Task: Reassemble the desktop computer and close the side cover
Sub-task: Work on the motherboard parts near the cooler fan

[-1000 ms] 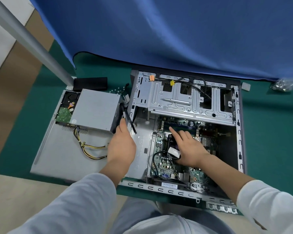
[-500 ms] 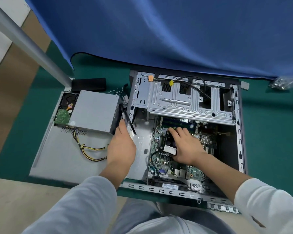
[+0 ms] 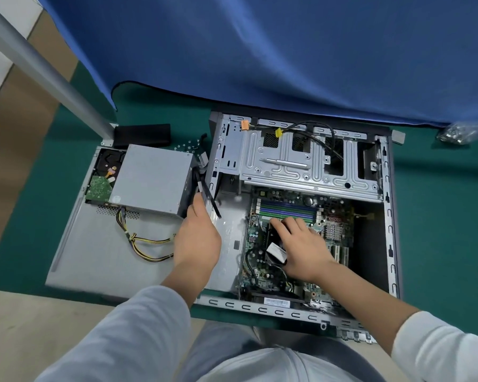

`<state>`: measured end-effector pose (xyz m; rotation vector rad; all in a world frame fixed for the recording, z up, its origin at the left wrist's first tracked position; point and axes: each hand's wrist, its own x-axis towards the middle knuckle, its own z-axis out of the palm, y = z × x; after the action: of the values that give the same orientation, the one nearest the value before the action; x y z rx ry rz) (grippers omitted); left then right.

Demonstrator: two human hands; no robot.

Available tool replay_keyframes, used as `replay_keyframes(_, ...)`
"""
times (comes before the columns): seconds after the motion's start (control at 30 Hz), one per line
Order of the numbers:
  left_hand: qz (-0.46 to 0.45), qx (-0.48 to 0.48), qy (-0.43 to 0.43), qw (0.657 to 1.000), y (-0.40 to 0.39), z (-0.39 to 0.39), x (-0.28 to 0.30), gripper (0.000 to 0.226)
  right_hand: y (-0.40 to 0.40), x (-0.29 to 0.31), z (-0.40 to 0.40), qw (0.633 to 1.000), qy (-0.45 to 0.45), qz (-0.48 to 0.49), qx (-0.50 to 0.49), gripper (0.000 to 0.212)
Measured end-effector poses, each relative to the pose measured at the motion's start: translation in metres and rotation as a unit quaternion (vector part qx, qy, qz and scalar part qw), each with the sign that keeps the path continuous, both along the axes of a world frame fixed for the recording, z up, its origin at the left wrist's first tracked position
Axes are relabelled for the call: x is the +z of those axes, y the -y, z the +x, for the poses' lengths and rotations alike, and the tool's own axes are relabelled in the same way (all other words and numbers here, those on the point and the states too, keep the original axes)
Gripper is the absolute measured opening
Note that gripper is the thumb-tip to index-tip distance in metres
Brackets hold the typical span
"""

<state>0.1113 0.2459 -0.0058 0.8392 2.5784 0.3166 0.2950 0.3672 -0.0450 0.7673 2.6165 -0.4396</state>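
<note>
Head view shows us the desktop case (image 3: 301, 210) lying open on the green tabletop (image 3: 439, 230), with the power supply (image 3: 152, 179) and hard drive (image 3: 105, 175) still outside on the detached side cover (image 3: 100, 252); most reassembly remains. Our left hand (image 3: 198, 244) grips the case edge, while our right hand (image 3: 301, 246), fingers curled, holds the black CPU fan (image 3: 273, 244) on the motherboard (image 3: 334, 230).

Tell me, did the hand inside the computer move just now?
Yes. The right hand slid back toward the person, away from the green memory sticks.
</note>
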Motion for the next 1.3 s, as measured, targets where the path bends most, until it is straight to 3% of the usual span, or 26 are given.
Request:
replay_keyframes(0.23,0.011,0.0,0.004,1.0,0.001,0.0,0.0,0.068,0.004,-0.002,0.006,0.999,0.003,-0.016,-0.034,0.107)
replay_keyframes(1.3,-0.003,-0.002,-0.003,1.0,-0.001,0.0,0.002,0.068,-0.006,-0.006,0.01,0.999,0.022,-0.025,-0.017,0.109)
